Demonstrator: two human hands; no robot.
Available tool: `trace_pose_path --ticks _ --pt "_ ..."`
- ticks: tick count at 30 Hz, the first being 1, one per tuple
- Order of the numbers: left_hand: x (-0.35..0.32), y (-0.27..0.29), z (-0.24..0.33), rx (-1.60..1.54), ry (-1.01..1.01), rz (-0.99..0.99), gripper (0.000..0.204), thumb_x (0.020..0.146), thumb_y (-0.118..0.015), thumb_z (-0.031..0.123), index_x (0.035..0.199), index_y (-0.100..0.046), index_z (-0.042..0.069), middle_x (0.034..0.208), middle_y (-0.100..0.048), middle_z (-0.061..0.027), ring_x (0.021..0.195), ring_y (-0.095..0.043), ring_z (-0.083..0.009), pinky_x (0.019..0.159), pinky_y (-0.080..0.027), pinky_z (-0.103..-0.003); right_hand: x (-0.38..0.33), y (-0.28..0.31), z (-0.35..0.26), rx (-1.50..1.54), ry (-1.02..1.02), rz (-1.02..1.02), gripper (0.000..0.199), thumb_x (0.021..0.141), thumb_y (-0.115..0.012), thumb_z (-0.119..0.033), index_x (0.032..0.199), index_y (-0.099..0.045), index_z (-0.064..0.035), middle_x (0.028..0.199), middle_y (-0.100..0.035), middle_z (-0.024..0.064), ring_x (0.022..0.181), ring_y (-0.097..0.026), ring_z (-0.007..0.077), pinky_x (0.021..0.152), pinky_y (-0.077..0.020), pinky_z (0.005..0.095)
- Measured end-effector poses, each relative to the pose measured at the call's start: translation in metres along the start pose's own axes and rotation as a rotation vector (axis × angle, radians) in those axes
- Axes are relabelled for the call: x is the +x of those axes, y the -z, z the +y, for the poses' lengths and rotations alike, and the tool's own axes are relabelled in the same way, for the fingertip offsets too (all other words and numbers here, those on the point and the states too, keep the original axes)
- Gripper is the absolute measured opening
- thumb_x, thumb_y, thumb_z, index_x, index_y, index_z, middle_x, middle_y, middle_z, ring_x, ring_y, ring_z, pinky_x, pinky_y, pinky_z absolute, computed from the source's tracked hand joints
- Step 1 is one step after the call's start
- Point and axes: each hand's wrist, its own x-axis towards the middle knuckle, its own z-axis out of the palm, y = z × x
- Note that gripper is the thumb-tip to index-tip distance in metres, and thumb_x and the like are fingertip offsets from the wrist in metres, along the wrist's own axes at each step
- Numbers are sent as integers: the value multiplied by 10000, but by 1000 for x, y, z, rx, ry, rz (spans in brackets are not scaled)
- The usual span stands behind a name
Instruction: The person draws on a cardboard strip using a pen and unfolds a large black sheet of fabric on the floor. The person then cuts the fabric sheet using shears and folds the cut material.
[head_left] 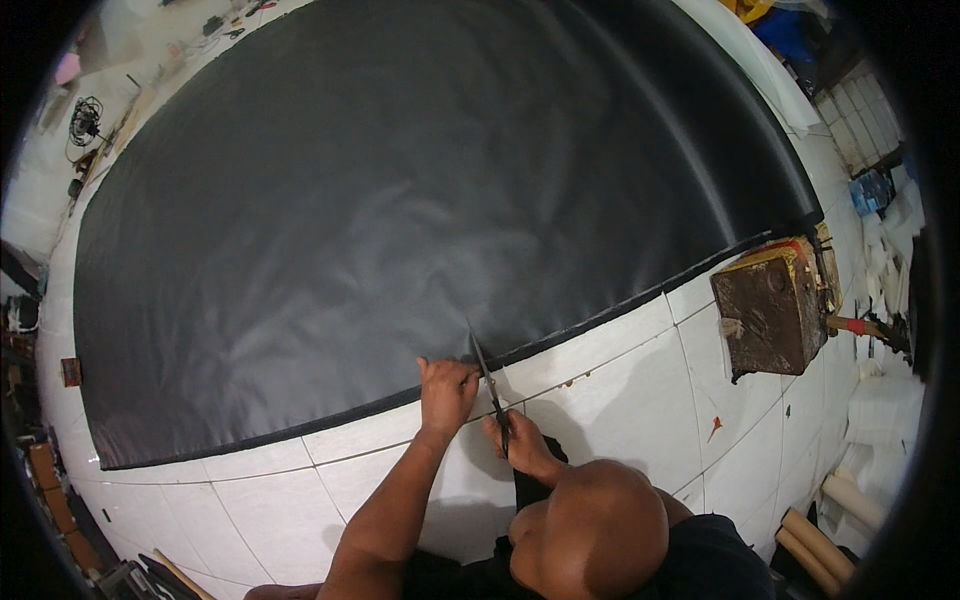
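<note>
A wide sheet of black, leather-like material [330, 220] is spread over the tiles, its near edge running from the lower left up to the right. At that edge my left hand [447, 392] is closed, fingers curled on the material. In my right hand [525, 447], just nearer and to the right, is a pair of scissors [495, 400] gripped by its dark handles. Its long blade reaches over the sheet's edge, beside the left fingertips. Whether the blades are parted, and whether they have cut into the sheet, I cannot make out.
A worn brown block-like box [765, 315] stands at the sheet's right end. Cardboard tubes [815, 545] lie at the lower right. A coiled black cable [86, 118] is at the far left, a small reddish box [70, 372] by the left edge. White tiles [370, 440] show along the near side.
</note>
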Motion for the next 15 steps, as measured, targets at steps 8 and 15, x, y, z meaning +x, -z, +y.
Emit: trace_pose_path --ticks 8,15 --pt "1 -1 -2 -29 -5 -60 129 800 -676 131 909 -721 78 886 -641 -87 953 -573 -306 1090 -232 -608 22 1 7 -147 34 45 446 941 -592 -435 762 -486 -40 561 -511 22 483 -488 117 472 -406 292" --pt "0 12 1 168 -144 -207 269 769 -683 170 1022 -680 77 1000 -609 -100 1022 -554 -319 1069 -229 -657 50 5 -27 -173 3 85 468 920 -613 -465 759 -526 -34 578 -524 15 512 -511 125 495 -419 295"
